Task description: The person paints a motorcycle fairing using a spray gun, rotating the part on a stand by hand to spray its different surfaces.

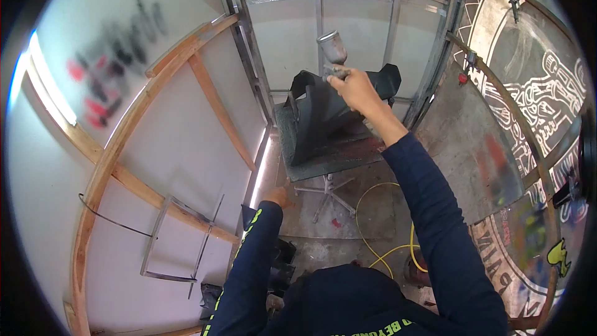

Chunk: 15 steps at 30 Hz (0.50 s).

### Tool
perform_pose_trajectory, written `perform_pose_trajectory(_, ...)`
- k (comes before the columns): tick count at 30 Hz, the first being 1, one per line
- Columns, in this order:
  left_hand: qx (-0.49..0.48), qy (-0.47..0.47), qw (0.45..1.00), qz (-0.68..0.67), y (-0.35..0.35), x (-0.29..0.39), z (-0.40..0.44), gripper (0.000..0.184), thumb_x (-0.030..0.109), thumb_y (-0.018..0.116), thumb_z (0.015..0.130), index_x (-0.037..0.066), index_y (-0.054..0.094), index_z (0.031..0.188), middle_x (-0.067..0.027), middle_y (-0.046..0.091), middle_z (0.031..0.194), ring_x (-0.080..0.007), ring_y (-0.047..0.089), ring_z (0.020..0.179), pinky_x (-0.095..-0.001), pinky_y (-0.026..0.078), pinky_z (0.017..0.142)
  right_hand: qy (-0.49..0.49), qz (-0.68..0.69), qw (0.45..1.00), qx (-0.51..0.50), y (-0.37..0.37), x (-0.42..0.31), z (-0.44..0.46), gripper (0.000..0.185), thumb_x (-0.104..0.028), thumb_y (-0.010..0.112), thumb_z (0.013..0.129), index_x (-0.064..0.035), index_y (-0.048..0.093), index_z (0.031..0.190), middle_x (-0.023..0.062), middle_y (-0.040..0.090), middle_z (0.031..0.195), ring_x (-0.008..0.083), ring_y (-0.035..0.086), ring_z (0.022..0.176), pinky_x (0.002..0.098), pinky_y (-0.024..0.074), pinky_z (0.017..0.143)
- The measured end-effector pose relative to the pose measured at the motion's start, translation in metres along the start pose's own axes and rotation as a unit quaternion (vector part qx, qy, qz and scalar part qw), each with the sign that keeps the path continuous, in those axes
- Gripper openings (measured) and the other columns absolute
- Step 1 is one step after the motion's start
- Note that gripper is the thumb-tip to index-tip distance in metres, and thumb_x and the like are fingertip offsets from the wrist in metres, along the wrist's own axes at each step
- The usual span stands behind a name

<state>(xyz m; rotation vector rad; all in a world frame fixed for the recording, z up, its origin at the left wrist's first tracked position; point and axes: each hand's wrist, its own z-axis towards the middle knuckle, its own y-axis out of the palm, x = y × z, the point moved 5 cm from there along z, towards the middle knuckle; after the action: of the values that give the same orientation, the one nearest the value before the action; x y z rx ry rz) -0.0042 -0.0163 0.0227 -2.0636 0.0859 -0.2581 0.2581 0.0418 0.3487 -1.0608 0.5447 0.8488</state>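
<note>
My right hand (357, 90) is wrapped round a spray gun (328, 71) with a metal cup (333, 46) on top, held above a dark, curved panel (320, 121). That panel rests on a dark board (329, 168) carried by a stand with a several-legged metal base (326, 196). Below the board's left front corner is my left hand (277, 196), low and close to the board's edge. Its fingers are too small and partly hidden to make out.
Wooden beams (134, 118) frame the white wall on the left, where a metal frame (177, 239) hangs. A yellow hose (395, 249) loops over the floor at the lower right. Painted boards (535, 99) line the right side.
</note>
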Motion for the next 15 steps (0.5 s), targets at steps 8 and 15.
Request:
perform_pose_trajectory(8, 0.011, 0.008, 1.0, -0.015, 0.003, -0.008, 0.003, 0.111, 0.049, 0.078, 0.075, 0.023, 0.01, 0.159, -0.0243, 0.06, 0.129, -0.0408, 0.06, 0.118, -0.0481, 0.048, 0.099, -0.14, -0.051, 0.989, 0.003, 0.011, 0.011, 0.003, 0.042, -0.023, 0.064, 0.092, -0.0057, 0.062, 0.13, 0.0137, 0.07, 0.083, 0.0141, 0.063, 0.073, 0.0287, 0.0508, 0.072)
perform_pose_trajectory(15, 0.032, 0.001, 0.999, -0.003, -0.003, -0.012, 0.005, 0.104, 0.046, 0.078, 0.077, 0.022, 0.017, 0.158, -0.0202, 0.066, 0.122, -0.0371, 0.063, 0.113, -0.047, 0.05, 0.095, -0.085, 0.086, 0.981, -0.154, 0.019, 0.027, -0.082, 0.037, -0.018, 0.063, 0.092, -0.0033, 0.064, 0.127, 0.0128, 0.074, 0.097, 0.0122, 0.064, 0.083, 0.0285, 0.051, 0.079)
